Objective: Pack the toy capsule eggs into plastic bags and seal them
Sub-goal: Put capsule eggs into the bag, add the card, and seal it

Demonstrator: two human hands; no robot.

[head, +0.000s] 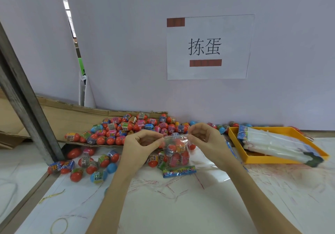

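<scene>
A clear plastic bag [177, 152] holding several red and blue capsule eggs hangs upright just above the table. My left hand [140, 145] pinches its top edge at the left corner. My right hand [204, 138] pinches the same top edge at the right corner. A big pile of capsule eggs [137, 127] lies behind on flattened cardboard. More loose eggs [85, 164] are scattered on the table to the left. A colourful printed card strip [179, 171] lies flat under the bag.
An orange tray [253, 158] at the right holds a stack of empty plastic bags [275, 141]. A grey metal post [27, 105] leans at the left. A yellow rubber band [59, 225] and a gold twist tie [51, 195] lie near the front left. A white wall with a paper sign [208, 46] stands behind.
</scene>
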